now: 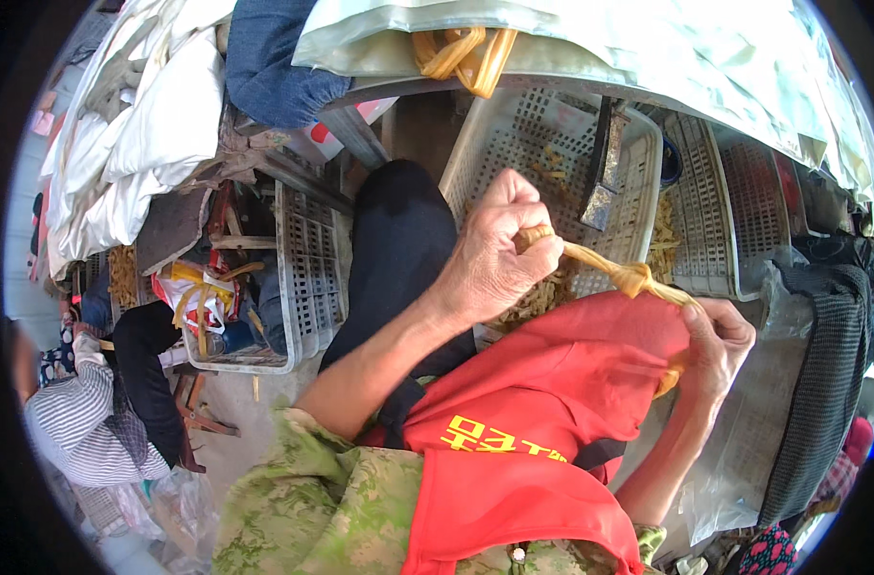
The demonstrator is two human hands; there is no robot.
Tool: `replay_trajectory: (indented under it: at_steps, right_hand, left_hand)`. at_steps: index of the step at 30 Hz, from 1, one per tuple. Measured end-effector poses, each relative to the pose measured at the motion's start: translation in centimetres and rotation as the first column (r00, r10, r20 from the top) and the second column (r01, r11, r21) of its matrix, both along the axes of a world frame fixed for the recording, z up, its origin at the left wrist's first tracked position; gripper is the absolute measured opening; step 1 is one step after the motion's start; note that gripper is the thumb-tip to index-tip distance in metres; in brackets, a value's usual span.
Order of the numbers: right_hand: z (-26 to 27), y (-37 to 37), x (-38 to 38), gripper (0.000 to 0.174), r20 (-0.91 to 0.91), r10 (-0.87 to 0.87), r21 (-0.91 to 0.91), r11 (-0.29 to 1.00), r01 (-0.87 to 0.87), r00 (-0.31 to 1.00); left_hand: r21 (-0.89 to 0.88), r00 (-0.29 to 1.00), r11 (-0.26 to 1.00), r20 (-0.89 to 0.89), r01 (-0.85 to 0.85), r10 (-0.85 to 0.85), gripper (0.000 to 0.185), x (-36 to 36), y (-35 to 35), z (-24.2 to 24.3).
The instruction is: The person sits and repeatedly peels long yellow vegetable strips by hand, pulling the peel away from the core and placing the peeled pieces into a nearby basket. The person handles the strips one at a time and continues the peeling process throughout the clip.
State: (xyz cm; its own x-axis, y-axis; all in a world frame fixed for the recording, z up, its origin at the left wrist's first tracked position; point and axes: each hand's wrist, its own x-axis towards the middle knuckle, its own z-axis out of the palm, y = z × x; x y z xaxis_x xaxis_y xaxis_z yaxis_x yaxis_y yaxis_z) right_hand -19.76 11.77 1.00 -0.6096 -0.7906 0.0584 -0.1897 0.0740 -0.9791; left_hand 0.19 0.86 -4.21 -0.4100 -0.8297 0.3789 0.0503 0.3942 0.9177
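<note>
A yellowish-brown flat strip [588, 256], whose material I cannot settle, stretches between my two hands above my right thigh. Near its middle sits a bulky knot [631, 279]. My left hand [505, 248] is closed in a fist around one end. Thumb and fingers of my right hand [717, 341] pinch the strip just past the knot, and a loose tail [668, 379] hangs below that hand. Beneath them lies the red apron [573, 359] over my lap, bearing yellow writing. More strips of the same kind [473, 61] hang over the table's edge ahead.
White plastic crates [544, 136] with scraps stand under the sheet-covered table [588, 32]. A metal bracket [603, 165] hangs there. Another crate [311, 266] holding bags stands at left, near a seated person [95, 424]. A dark cloth-covered object [818, 388] stands at right.
</note>
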Motion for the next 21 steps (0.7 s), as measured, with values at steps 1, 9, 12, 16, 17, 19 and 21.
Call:
replay_trajectory:
  at_steps: [1,9,12,16,17,19,21]
  right_hand:
    - [0.2,-0.5,-0.3,0.008,-0.083,-0.042,0.112,0.992,0.051,0.996]
    - [2.6,-3.7,-0.4,0.013,-0.286,0.009,0.235,0.970,0.061,0.958]
    - [2.6,-1.2,0.3,0.008,-0.262,0.059,0.137,0.990,-0.023,0.963]
    - [1.4,-0.5,0.6,0.020,-0.486,0.263,0.069,0.962,-0.263,0.833]
    - [1.3,-0.8,0.5,0.021,-0.525,0.291,0.127,0.956,-0.264,0.800]
    - [1.9,-1.5,0.4,0.023,-0.408,0.131,-0.054,0.984,-0.167,0.904]
    - [2.6,-1.9,1.1,0.021,-0.015,0.142,0.135,0.981,-0.139,0.990]
  left_hand:
    - [-0.110,0.999,0.992,-0.010,-0.053,0.052,0.018,-0.3,-1.3,0.1]
    - [-0.247,0.917,0.959,0.333,-0.138,0.218,0.016,-1.0,-5.5,1.2]
    - [-0.364,0.821,0.917,0.466,-0.163,0.331,0.014,1.0,-2.8,1.0]
    - [-0.389,0.945,0.915,0.325,0.106,0.029,0.019,-0.8,0.6,2.4]
    - [-0.230,0.898,0.921,0.388,0.314,-0.209,0.019,-1.0,1.2,2.9]
    - [0.305,0.896,0.871,0.102,0.386,-0.433,0.022,-1.4,1.5,4.0]
    - [0.481,0.777,0.619,-0.486,0.621,-0.401,0.026,-1.8,1.6,5.1]
